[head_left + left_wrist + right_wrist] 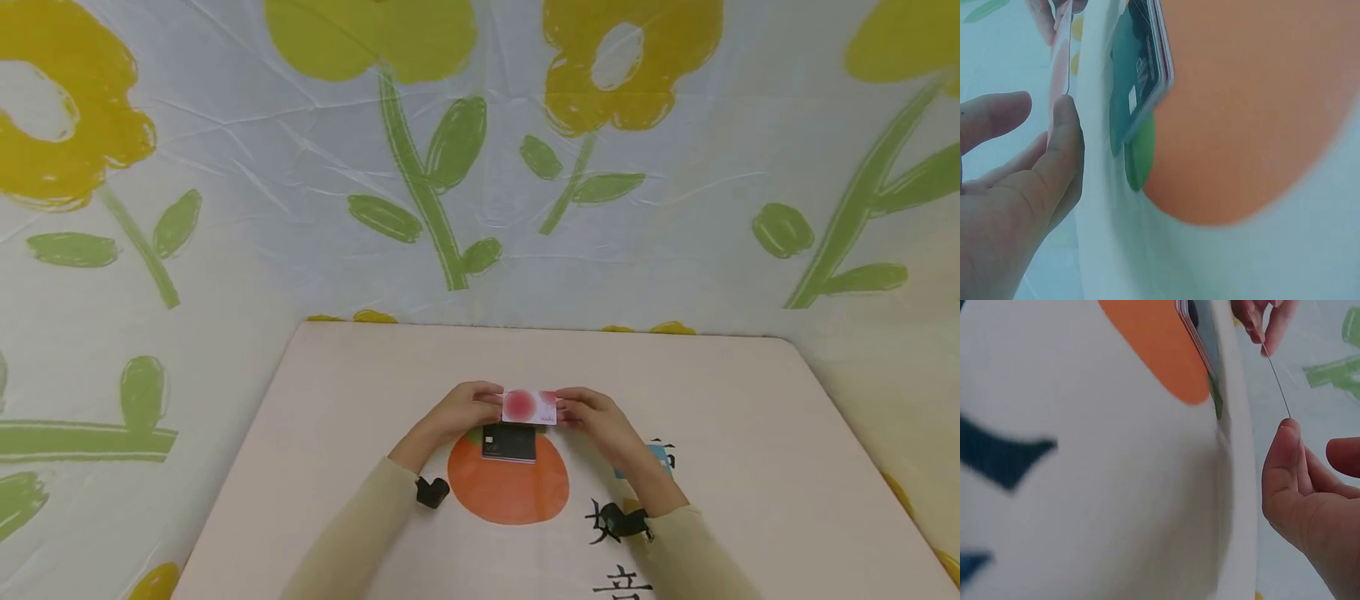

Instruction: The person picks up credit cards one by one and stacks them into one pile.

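Observation:
A white card with pink-red round patches [519, 406] is held up between both hands. My left hand [474, 407] grips its left edge by the fingertips, and my right hand [596, 417] holds the opposite edge. Seen from the right wrist, the card [1277, 384] is a thin line running from one hand's fingertips to the other's. Just below it in the head view lies a small stack of cards with a black "VIP" card [509, 443] on top. Several layered edges of that stack [1161, 47] show in the left wrist view.
The pale table mat [360, 375] carries a printed orange fruit [510, 500] under the card stack and black characters [622, 579] at the right. A blue patch [662, 455] is partly hidden by the right forearm. Flower-printed cloth [315, 167] surrounds the table behind and at the sides.

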`<state>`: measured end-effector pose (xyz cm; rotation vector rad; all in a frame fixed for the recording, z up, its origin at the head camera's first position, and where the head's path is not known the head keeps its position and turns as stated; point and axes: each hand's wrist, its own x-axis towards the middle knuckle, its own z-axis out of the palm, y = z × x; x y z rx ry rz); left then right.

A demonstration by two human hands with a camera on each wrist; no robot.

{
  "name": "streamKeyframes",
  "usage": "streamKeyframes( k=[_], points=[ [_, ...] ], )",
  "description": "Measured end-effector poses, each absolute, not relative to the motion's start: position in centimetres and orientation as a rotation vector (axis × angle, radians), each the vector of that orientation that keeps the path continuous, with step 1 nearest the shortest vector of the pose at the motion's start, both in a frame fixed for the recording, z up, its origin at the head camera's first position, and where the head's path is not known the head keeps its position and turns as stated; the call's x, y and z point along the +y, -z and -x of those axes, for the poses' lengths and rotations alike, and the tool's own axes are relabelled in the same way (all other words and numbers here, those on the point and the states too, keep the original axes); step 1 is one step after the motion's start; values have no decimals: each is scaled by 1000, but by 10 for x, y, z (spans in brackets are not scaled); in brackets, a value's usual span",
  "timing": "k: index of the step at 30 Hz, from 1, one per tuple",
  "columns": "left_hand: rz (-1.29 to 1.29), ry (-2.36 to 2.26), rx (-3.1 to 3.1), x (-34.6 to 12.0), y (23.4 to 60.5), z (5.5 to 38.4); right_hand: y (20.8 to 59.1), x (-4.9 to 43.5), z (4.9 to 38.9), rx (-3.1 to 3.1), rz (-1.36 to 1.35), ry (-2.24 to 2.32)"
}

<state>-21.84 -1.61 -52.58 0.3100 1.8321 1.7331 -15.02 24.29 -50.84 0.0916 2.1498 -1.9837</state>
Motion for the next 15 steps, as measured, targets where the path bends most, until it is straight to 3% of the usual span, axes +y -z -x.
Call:
streamKeyframes(
  k=[15],
  points=[
    [-341,-1641,1946,-52,523,195,510,213,137,2130,-94,1906]
  ],
)
